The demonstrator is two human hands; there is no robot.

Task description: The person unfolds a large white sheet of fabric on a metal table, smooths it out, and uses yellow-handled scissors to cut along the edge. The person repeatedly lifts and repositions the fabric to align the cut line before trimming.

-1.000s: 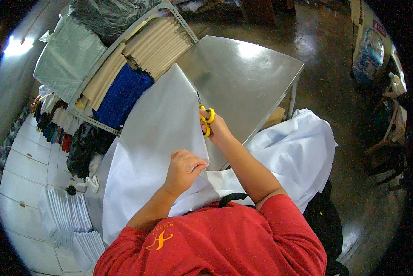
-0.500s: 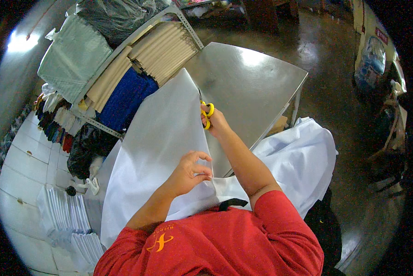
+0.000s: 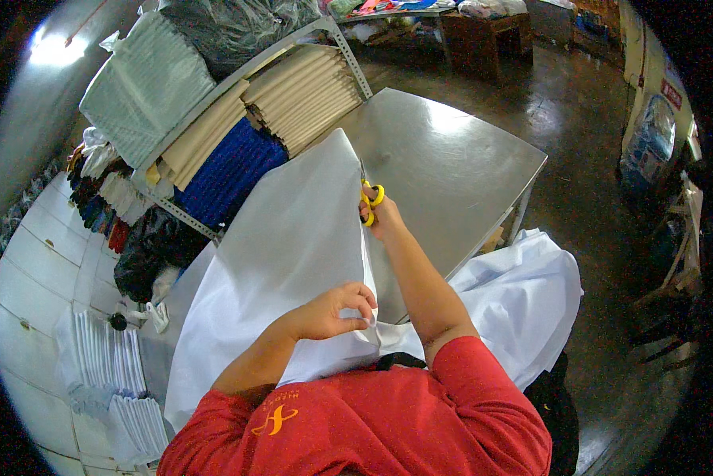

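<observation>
White cloth [image 3: 293, 230] lies over the metal table [image 3: 451, 151], its far end rising to a corner near the shelf. In my right hand [image 3: 384, 220] is a pair of scissors [image 3: 378, 194] with yellow handles. Their blades, seen only in part, lie along the cloth's right edge. My left hand [image 3: 336, 311] is closer to my body, thumb and fingertips pinched at that same edge. More white cloth [image 3: 523, 293] hangs in loose folds to the right of my right forearm.
Behind the cloth on the left, a metal shelf holds stacked cream fabric [image 3: 305, 95], blue fabric [image 3: 229, 170] and a pale plastic-wrapped bundle [image 3: 146, 91]. Folded white cloths [image 3: 106, 353] stand at lower left. A brown wooden desk [image 3: 483, 44] is at the back.
My left hand's thumb and fingers have come together at the cloth edge. My right hand stays on the scissors at the edge. The whole view has shifted slightly.
</observation>
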